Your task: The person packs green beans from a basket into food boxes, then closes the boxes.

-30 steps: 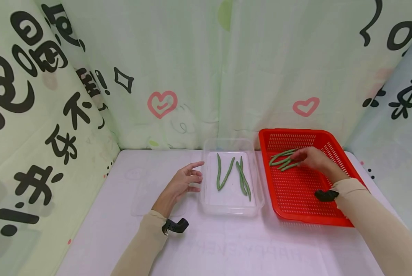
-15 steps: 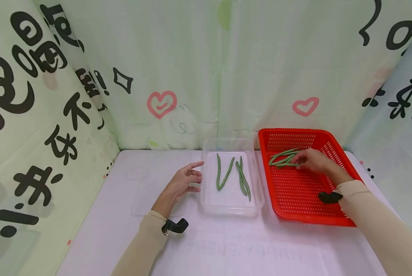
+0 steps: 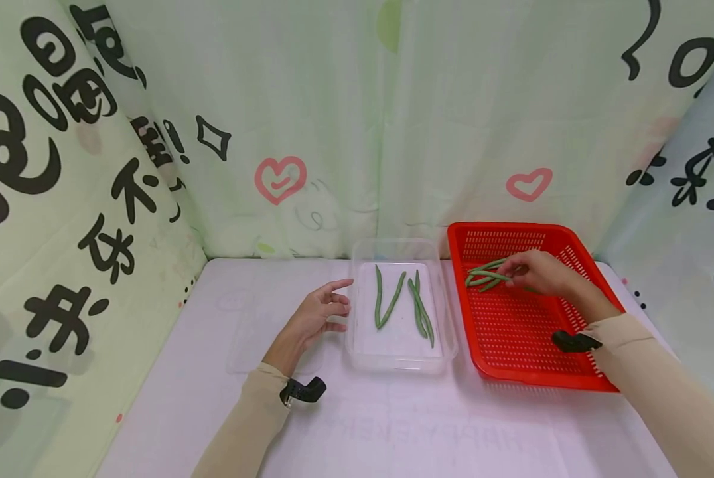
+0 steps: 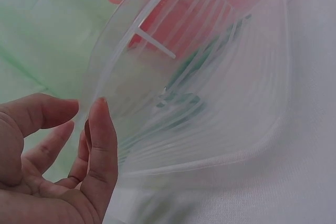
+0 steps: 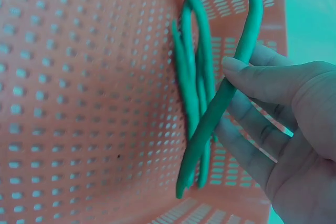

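My right hand (image 3: pixel 536 272) is over the red basket (image 3: pixel 494 352) and pinches one green bean (image 5: pixel 223 93) between thumb and fingers. Beneath that bean, several other green beans (image 5: pixel 191 61) lie in a loose bundle along the basket's bottom. Beside the clear plastic container (image 3: pixel 401 365), my left hand (image 3: pixel 318 312) has its fingers spread loosely near the left rim and holds nothing. Inside the container lie several green beans (image 3: pixel 387 305), two meeting in a V shape and others crossed at the right. The left wrist view shows the container's side wall (image 4: pixel 220 103) close to the fingertips.
A pale cloth covers the table (image 3: pixel 393 425). Behind it hangs a light green curtain (image 3: pixel 345 133) with printed hearts and dark lettering, and similar cloth rises on both sides. The red basket stands just right of the container.
My right hand has picked a bean out of the bundle in the basket and raised it slightly. The left hand and the container have stayed in place.
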`<state>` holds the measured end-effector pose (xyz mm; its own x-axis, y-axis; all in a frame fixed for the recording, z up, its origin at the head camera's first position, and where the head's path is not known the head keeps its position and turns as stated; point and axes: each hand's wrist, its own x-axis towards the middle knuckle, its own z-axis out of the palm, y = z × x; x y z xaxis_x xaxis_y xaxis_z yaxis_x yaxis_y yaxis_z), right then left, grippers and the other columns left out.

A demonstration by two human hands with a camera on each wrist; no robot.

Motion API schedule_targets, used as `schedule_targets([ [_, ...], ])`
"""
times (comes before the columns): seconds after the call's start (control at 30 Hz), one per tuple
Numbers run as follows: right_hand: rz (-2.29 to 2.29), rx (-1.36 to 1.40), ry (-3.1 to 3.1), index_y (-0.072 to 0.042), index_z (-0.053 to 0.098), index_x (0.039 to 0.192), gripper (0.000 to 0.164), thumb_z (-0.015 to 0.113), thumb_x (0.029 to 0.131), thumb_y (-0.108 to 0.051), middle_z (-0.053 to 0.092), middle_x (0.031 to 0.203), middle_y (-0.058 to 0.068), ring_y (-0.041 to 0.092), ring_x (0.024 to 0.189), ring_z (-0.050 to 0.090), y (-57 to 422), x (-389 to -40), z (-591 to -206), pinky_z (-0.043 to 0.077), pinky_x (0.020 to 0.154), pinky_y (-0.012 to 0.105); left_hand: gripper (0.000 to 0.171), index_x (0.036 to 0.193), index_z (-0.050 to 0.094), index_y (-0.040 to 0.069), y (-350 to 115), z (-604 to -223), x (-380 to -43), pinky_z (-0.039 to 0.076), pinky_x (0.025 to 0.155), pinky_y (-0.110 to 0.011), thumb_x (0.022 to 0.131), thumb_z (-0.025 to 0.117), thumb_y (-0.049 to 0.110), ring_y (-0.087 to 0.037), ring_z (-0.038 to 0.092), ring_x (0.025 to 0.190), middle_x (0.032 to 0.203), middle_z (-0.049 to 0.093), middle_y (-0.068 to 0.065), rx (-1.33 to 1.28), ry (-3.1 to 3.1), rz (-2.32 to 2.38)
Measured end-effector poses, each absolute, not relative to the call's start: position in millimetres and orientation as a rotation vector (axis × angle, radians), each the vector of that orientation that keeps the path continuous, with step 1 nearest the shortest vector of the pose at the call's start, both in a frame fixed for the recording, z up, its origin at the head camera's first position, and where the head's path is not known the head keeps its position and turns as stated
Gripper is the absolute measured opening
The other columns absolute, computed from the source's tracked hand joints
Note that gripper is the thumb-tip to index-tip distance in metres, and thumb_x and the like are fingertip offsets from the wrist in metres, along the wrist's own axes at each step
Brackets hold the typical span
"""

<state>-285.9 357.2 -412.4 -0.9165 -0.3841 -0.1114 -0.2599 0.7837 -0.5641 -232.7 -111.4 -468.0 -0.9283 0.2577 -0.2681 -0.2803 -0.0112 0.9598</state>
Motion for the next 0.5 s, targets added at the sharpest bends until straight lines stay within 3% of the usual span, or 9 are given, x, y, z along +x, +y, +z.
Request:
schedule_targets([
  [0.5, -0.919, -0.511, 2.773, 0.0, 0.073, 0.113, 0.024, 0.073, 0.09, 0.001, 0.071, 0.105, 0.017, 0.028, 0.09, 0.061, 338.2, -269.2, -393.5, 0.055, 0.073, 0.022, 0.051, 0.144, 0.058, 0.023, -111.8, -469.3, -232.6, 0.06, 0.068, -0.031, 0.097, 0.064, 0.004, -0.027, 0.062, 0.097, 0.106, 0.057, -0.006, -0.008, 1.905, 2.004],
])
